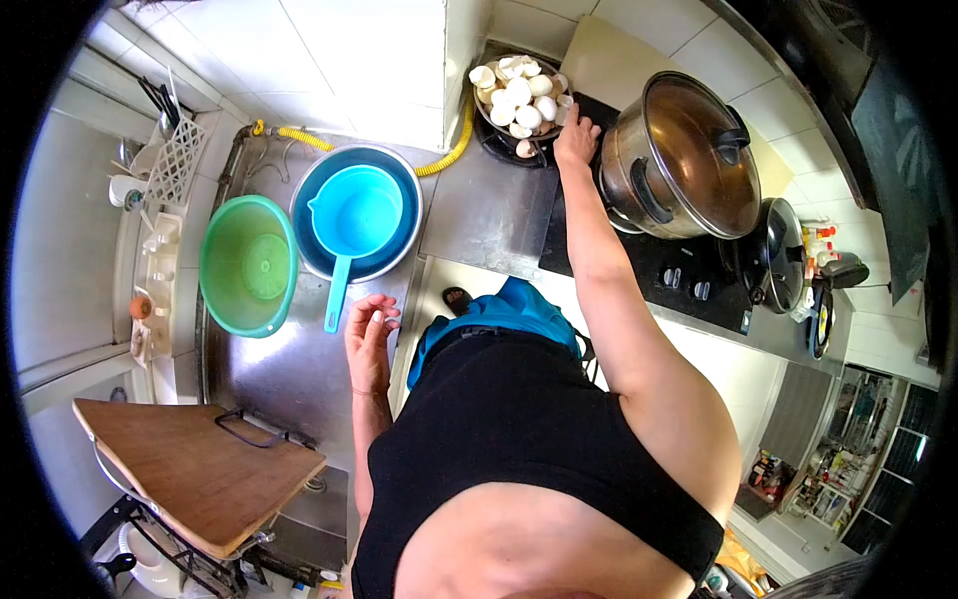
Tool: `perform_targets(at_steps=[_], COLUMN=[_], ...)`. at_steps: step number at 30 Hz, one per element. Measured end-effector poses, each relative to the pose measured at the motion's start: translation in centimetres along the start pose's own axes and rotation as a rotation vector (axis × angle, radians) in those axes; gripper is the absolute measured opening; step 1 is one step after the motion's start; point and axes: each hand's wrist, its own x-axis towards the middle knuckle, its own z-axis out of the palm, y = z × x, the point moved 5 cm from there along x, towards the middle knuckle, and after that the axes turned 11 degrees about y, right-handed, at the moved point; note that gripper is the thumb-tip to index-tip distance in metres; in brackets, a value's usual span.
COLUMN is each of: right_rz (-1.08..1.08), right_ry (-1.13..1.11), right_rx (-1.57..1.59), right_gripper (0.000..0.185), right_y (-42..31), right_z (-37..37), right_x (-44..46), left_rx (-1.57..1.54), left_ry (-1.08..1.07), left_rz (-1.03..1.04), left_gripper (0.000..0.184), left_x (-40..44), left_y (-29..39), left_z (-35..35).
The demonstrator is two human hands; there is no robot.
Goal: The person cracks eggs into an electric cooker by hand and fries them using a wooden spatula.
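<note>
My right hand (577,138) reaches to the right edge of a round bowl heaped with white eggshells (519,95), at the back beside the stove; its fingertips are at a shell on the rim, and whether they grip it is hard to tell. One loose shell piece (526,149) lies just in front of the bowl. My left hand (371,324) hovers near the sink edge with curled fingers, close to the handle of a blue dipper (356,212). The dipper rests in a blue basin (317,240) set inside a metal one. Left of it stands a green basin (249,266).
A large lidded steel pot (664,165) stands on the black stove (649,275), right of my right arm. Farther right is a lidded pan (783,255). A wooden board (195,464) lies lower left. One brown egg (140,307) sits in a holder on the left ledge.
</note>
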Motion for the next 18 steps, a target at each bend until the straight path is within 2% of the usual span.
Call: perform_targets(at_steps=[3, 4, 7, 8, 9, 14, 17, 18], right_rz=[0.003, 0.016, 0.138, 0.186, 0.187, 0.356, 0.277, 0.251], right_ry=[-0.071, -0.002, 0.242, 0.333, 0.412, 0.31, 0.188, 0.063], right_rx=[-0.005, 0.021, 0.276, 0.474, 0.528, 0.904, 0.697, 0.58], right_gripper=[0.041, 0.032, 0.029, 0.029, 0.03, 0.037, 0.038, 0.048], right_y=[0.7, 0.7, 0.4, 0.4, 0.5, -3.3, -6.1, -5.7], right_z=[0.6, 0.1, -1.9, -1.8, -0.7, 2.6, 0.2, 3.3], right_x=[-0.2, -0.4, 0.6, 1.9, 3.7, 11.8, 13.2, 15.3], left_rx=[-0.008, -0.003, 0.018, 0.023, 0.03, 0.019, 0.036, 0.022], left_ry=[0.008, 0.01, 0.017, 0.02, 0.023, 0.079, 0.156, 0.171], left_rz=[-0.012, -0.012, -0.018, -0.025, -0.032, -0.045, -0.055, -0.057], left_gripper=[0.023, 0.023, 0.023, 0.023, 0.023, 0.022, 0.022, 0.021], left_x=[-0.2, -0.2, -0.3, -0.3, -0.4, -1.3, -1.9, -2.1], left_y=[-0.1, -0.1, -0.1, -0.3, -0.4, -0.1, -0.1, -0.1], left_z=[0.0, -0.1, -0.3, -0.5, -0.6, -1.2, -2.4, -2.8])
